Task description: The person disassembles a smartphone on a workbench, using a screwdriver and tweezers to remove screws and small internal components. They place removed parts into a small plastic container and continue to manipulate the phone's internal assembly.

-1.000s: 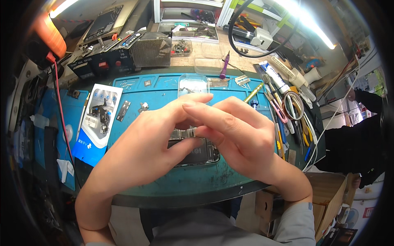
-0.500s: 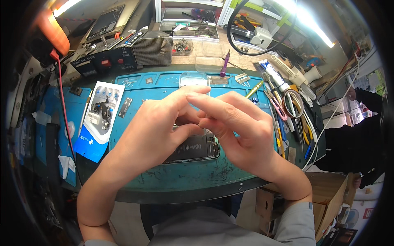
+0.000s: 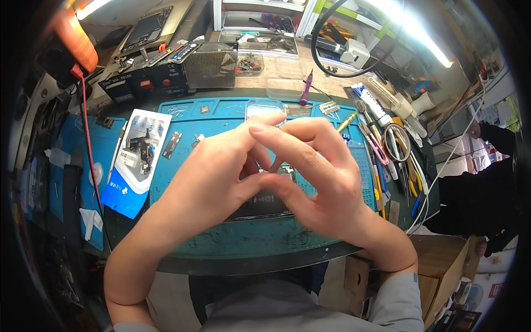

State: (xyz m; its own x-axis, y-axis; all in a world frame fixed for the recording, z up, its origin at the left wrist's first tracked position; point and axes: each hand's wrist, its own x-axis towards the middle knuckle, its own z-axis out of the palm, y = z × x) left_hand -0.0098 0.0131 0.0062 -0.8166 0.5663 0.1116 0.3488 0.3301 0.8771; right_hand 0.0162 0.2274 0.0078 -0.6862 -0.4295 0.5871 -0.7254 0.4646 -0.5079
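Observation:
My left hand [image 3: 215,180] and my right hand [image 3: 326,177] arch over an opened phone [image 3: 257,206], whose dark battery shows beneath them. Both hands have bent fingers, with thumbs and fingertips brought together at the middle; whatever is pinched there is hidden. A clear plastic box [image 3: 264,107] lies just beyond my fingers on the blue work mat [image 3: 182,232]. Left of the phone lie a small metal part [image 3: 172,145] and a white-and-blue package [image 3: 135,157] with a black component in it.
Pens, pliers and tweezers [image 3: 390,155] crowd the right side. A black bench device [image 3: 138,86], a purple screwdriver [image 3: 306,88] and parts trays [image 3: 257,41] stand at the back. An orange tool [image 3: 77,41] is upper left. A person in black [image 3: 487,193] is at the right.
Both hands have moved slightly away from me. My right thumb has dropped against my left thumb, and the small metal piece seen between my fingers earlier is now hidden.

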